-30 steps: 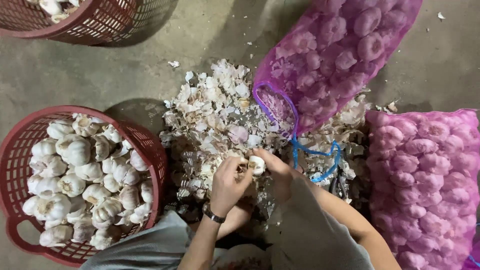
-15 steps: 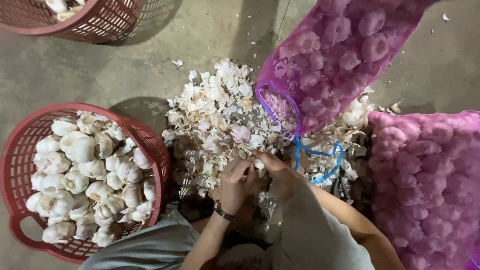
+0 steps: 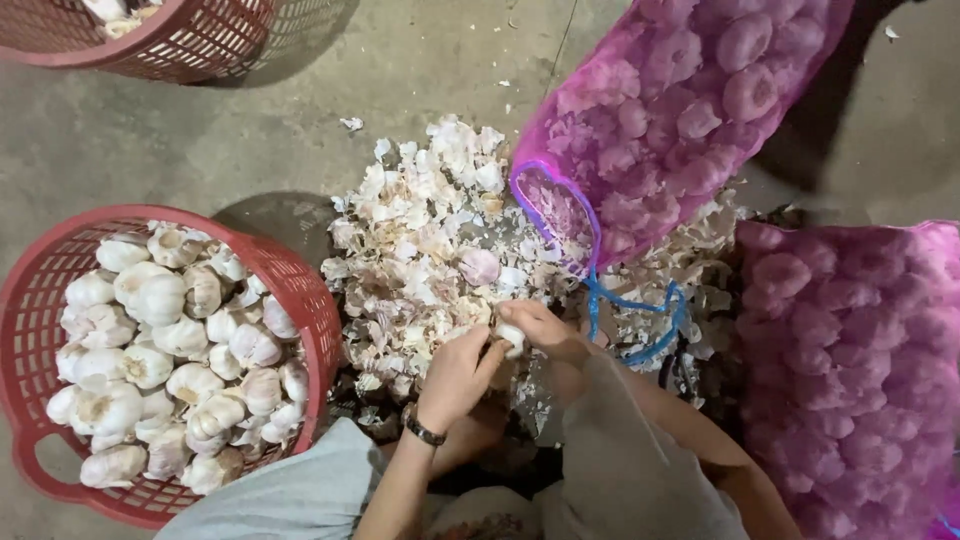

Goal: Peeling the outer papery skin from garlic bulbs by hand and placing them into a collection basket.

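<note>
Two hands meet at frame centre: left hand (image 3: 458,375) and right hand (image 3: 545,332) both pinch one garlic bulb (image 3: 510,337) between fingertips. Peel pile (image 3: 425,240) at 12 o'clock. Pink mesh sack (image 3: 680,110) at 1 o'clock. Red basket (image 3: 305,300) of garlic at 9 o'clock.

Change in the hands' grip on the garlic bulb

The left hand (image 3: 455,375) and right hand (image 3: 545,335) have closed in around the garlic bulb (image 3: 510,338), which showed more plainly a second ago (now only a white patch peeks between the fingers); the view has drifted slightly, the red basket (image 3: 310,300) sitting a little higher in frame.
</note>
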